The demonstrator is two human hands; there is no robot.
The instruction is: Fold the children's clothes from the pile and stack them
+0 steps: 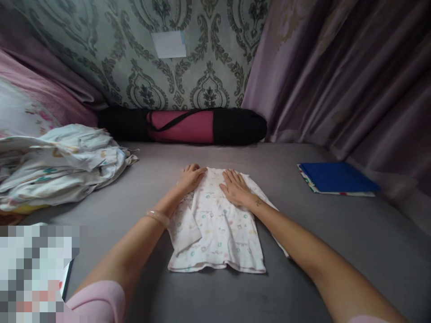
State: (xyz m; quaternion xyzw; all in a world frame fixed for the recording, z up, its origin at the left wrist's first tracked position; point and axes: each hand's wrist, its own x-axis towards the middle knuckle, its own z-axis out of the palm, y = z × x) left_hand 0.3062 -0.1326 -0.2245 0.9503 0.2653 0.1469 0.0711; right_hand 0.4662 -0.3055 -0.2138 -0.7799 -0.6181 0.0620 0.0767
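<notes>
A grey bed surface (336,233) carries a small white printed baby shirt (215,229), laid flat at its centre, with a heap of pale printed laundry (57,166) well to the shirt's left, a rolled pink mat in a black bag (183,125) beyond it against the wall, and a blue folder (336,177) well to its right. The left hand (191,177), fingers curled, rests on the shirt's far left corner, apparently gripping the edge. The right hand (235,188) lies open and flat, palm down, on the shirt's upper right part, holding nothing.
</notes>
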